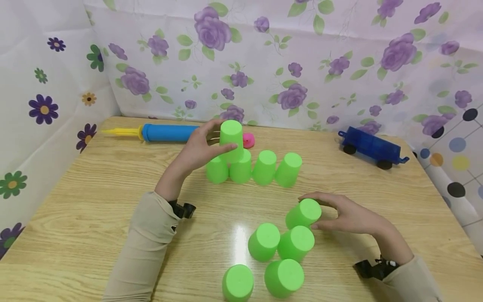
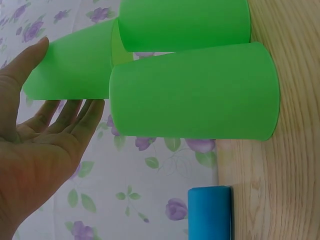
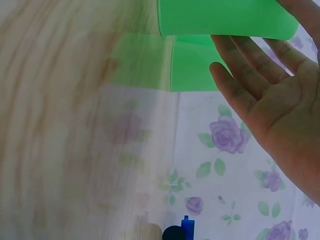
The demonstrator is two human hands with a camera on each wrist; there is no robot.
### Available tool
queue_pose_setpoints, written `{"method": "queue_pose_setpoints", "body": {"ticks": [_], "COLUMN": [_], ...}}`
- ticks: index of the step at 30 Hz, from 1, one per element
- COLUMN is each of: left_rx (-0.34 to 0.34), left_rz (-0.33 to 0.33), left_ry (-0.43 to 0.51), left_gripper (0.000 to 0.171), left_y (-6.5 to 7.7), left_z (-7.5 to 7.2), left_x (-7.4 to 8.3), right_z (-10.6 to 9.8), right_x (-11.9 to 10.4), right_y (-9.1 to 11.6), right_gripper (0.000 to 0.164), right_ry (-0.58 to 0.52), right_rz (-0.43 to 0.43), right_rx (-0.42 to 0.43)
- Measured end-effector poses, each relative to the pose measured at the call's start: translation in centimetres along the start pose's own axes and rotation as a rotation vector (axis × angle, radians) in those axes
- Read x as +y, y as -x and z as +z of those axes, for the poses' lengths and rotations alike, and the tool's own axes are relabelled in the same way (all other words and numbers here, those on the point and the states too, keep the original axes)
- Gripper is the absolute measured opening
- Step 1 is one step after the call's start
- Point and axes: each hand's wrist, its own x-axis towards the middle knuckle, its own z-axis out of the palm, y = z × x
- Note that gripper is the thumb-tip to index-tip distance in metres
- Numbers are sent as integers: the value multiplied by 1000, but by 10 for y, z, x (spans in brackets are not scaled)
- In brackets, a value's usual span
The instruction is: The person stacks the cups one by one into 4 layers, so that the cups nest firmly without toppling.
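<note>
**Two hands on upside-down green cups at a wooden table**

A light wooden table (image 1: 94, 201) fills the head view, walled on three sides by a floral cloth (image 1: 264, 63). A blue toy train car (image 1: 371, 147) sits at the far right edge. A blue air pump (image 1: 166, 132) with a yellow handle lies along the far left edge, and a small pink thing (image 1: 248, 140) shows just behind the cups.

A row of four green cups (image 1: 256, 168) stands mouth-down across the far middle of the table. A fifth, the top cup (image 1: 231, 140), sits mouth-down on the two leftmost of the row, its long axis upright and its closed base pointing up. The left hand (image 1: 200, 149) holds this cup from its left side, thumb toward the viewer and fingers curled around the back. The left wrist view shows the palm (image 2: 35, 160) spread wide, with fingertips on the cup wall.

Nearer the viewer is a loose cluster of five more cups, all base-up. The right hand (image 1: 349, 217) holds the farthest of them, the near cup (image 1: 303, 214), from its right side, fingers arched over the top and thumb against the side. This cup tilts slightly, its base leaning toward the right hand. The right hand is far closer to this cluster; the left is closer to the row.
</note>
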Motion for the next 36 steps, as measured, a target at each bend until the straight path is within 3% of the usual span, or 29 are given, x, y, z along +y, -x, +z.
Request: {"method": "queue_pose_setpoints", "body": {"ticks": [10, 17, 25, 36], "left_rx": [-6, -7, -9, 42], "left_rz": [-11, 0, 18, 112], "left_ry": [-12, -14, -46, -59], "left_gripper": [76, 73, 92, 84], "left_y": [-3, -3, 3, 29], "left_z": [-3, -3, -1, -18], "left_x": [-1, -1, 1, 33], "right_z": [-4, -5, 0, -3], "right_x": [-1, -4, -3, -1], "right_y": [-4, -2, -2, 0], "right_gripper": [61, 60, 58, 58], "right_ry": [18, 13, 8, 39], "right_rz": [21, 35, 20, -47], "right_rx": [-24, -21, -17, 56]}}
